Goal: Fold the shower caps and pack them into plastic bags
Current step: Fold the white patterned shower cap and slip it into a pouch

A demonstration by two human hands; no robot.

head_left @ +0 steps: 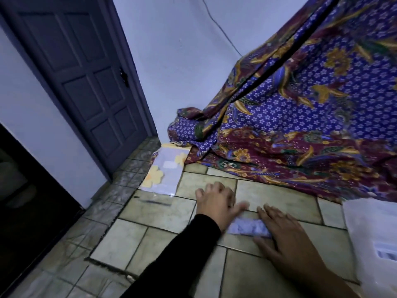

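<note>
A folded pale shower cap (249, 227) lies as a small crumpled strip on the tiled floor (150, 214). My right hand (285, 235) lies flat on its right end, fingers spread, pressing it down. My left hand (217, 201), in a black sleeve, rests palm down on the floor just left of the cap, fingers apart, thumb blurred and reaching towards the cap's left end. A clear plastic bag with yellow flower prints (165, 171) lies further back to the left, near the door.
A large purple and maroon batik cloth (300, 117) drapes down over the floor behind the hands. A white plastic sheet or bag (373, 239) lies at the right edge. A dark pen (154, 202) lies on the tiles. A closed door (81, 69) stands at the back left.
</note>
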